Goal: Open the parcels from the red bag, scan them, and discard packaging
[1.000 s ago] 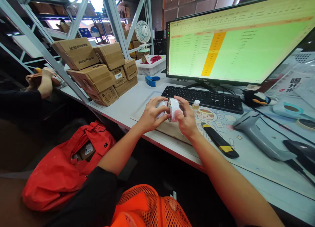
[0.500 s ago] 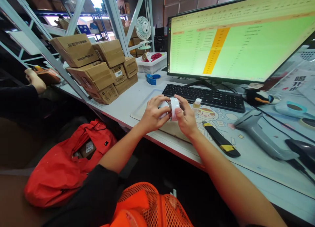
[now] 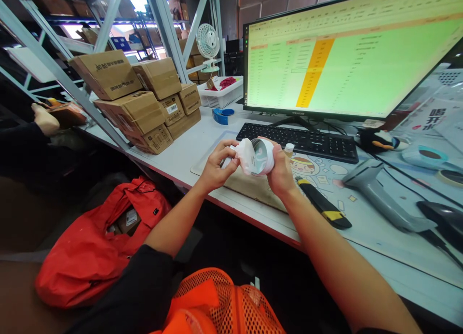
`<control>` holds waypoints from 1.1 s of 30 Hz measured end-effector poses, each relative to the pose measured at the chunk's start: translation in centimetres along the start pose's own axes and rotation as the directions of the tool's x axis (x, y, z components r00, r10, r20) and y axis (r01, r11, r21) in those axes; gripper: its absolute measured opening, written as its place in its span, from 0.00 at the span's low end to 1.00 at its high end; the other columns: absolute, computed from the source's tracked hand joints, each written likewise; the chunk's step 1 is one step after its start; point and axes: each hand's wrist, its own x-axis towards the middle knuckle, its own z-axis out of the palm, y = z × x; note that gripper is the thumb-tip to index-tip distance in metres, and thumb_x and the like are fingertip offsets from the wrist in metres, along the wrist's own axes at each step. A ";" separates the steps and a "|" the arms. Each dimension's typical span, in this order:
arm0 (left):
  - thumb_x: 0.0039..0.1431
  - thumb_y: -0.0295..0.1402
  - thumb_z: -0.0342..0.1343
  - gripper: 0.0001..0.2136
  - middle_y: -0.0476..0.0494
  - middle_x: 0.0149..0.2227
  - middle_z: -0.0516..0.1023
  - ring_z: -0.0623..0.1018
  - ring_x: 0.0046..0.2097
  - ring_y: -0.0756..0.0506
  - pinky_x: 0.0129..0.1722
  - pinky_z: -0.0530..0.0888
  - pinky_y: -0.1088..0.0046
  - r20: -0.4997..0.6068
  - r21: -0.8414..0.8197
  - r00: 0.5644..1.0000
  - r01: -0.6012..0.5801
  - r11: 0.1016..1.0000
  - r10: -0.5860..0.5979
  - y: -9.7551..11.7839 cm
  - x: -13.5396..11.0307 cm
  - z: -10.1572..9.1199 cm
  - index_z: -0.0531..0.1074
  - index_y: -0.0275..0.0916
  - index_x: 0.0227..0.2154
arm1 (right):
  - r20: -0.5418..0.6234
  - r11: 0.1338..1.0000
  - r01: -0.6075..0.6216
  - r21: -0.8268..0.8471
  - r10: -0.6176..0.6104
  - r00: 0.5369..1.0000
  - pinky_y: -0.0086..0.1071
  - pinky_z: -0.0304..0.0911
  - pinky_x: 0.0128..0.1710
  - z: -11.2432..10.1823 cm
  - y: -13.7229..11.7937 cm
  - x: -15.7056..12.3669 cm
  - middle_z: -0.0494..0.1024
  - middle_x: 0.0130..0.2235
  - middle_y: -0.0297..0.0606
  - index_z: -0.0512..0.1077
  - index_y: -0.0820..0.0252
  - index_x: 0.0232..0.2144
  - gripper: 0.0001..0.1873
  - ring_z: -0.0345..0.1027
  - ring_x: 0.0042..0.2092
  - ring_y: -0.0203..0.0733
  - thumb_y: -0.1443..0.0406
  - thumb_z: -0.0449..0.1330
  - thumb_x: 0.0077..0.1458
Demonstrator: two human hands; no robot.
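My right hand (image 3: 281,172) is closed around a white, round, tub-like container (image 3: 266,161), tilted so its open end faces left. Pale grey-green curved shapes show inside it. At the mouth, a thin crumpled white piece (image 3: 246,155), like film or tissue, stands out with small print along its edge. My left hand (image 3: 219,167) pinches this piece on its left side, and another white part (image 3: 226,162), perhaps a lid, shows between the fingers. Both hands are above the desk mat's front edge. Just behind the right hand stands a small white-capped bottle (image 3: 289,149).
A keyboard (image 3: 296,142) and monitor (image 3: 314,68) stand behind. Right lie a yellow-black cutter knife (image 3: 325,206) and a grey scanner (image 3: 387,196). Cardboard boxes (image 3: 133,112) are stacked left, near a blue tape dispenser (image 3: 222,115). A red bag (image 3: 90,247) sits below; another person's hand (image 3: 45,120) is far left.
My hands have moved slightly apart. The round container has turned to show its inside, and the crumpled white piece has come into view between the hands.
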 end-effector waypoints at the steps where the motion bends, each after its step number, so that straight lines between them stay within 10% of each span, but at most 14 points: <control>1: 0.68 0.49 0.54 0.16 0.38 0.53 0.76 0.75 0.55 0.38 0.59 0.71 0.55 0.016 0.058 1.000 -0.025 0.998 0.024 0.3 0.1 0.2 0.73 0.43 0.32 | -0.002 0.999 0.025 -0.049 -0.025 1.000 0.44 0.70 0.52 -0.1 -0.2 -0.1 0.78 0.52 0.42 0.75 0.54 0.54 0.37 0.73 0.51 0.51 0.34 0.46 0.68; 8: 0.68 0.46 0.58 0.11 0.38 0.56 0.75 0.72 0.60 0.37 0.63 0.67 0.53 0.146 0.229 0.980 -0.170 0.958 0.139 1.2 0.5 1.1 0.76 0.44 0.37 | 0.002 0.968 0.103 -0.227 -0.105 0.994 0.41 0.70 0.39 -0.1 -0.1 -0.8 0.78 0.42 0.41 0.71 0.55 0.51 0.35 0.72 0.39 0.48 0.34 0.49 0.66; 14: 0.67 0.51 0.58 0.21 0.36 0.58 0.76 0.74 0.62 0.37 0.62 0.70 0.54 0.154 -0.056 0.979 -0.124 0.991 0.131 -0.3 0.4 0.8 0.73 0.46 0.56 | 0.057 0.982 -0.096 0.166 0.087 0.995 0.43 0.73 0.44 0.9 1.0 -0.6 0.78 0.42 0.40 0.72 0.55 0.45 0.34 0.75 0.43 0.50 0.35 0.46 0.67; 21: 0.67 0.51 0.58 0.21 0.38 0.60 0.76 0.67 0.66 0.33 0.69 0.63 0.46 0.232 0.212 0.958 -0.221 0.952 0.171 -0.9 -0.2 1.3 0.76 0.47 0.57 | 0.067 0.974 -0.137 0.180 0.127 0.990 0.48 0.72 0.55 1.1 1.4 -0.4 0.80 0.48 0.41 0.76 0.54 0.46 0.34 0.75 0.52 0.53 0.33 0.54 0.62; 25: 0.65 0.54 0.59 0.22 0.39 0.57 0.77 0.73 0.62 0.36 0.66 0.67 0.51 0.076 -0.031 0.992 -0.096 0.995 0.098 -0.4 0.0 1.7 0.78 0.46 0.53 | 0.107 0.968 -0.158 0.195 0.139 0.985 0.47 0.76 0.48 1.0 0.8 -0.5 0.79 0.50 0.44 0.73 0.56 0.52 0.35 0.76 0.49 0.53 0.35 0.50 0.65; 29: 0.67 0.66 0.36 0.36 0.38 0.57 0.78 0.79 0.57 0.38 0.57 0.77 0.56 -0.093 -0.569 0.917 0.271 0.777 -0.388 1.0 0.0 2.5 0.72 0.46 0.59 | 0.128 0.981 0.158 -0.116 -0.143 0.981 0.46 0.75 0.48 0.6 -0.3 -0.9 0.74 0.57 0.48 0.67 0.54 0.63 0.34 0.72 0.54 0.55 0.40 0.58 0.66; 33: 0.66 0.68 0.31 0.39 0.38 0.60 0.76 0.76 0.62 0.36 0.59 0.76 0.55 0.007 -0.733 0.875 0.334 0.592 -0.485 1.9 -0.4 3.7 0.71 0.46 0.59 | 0.303 0.802 0.498 -0.331 -0.409 0.860 0.58 0.65 0.63 0.4 -0.6 -1.2 0.64 0.65 0.51 0.60 0.53 0.70 0.38 0.60 0.65 0.61 0.47 0.63 0.66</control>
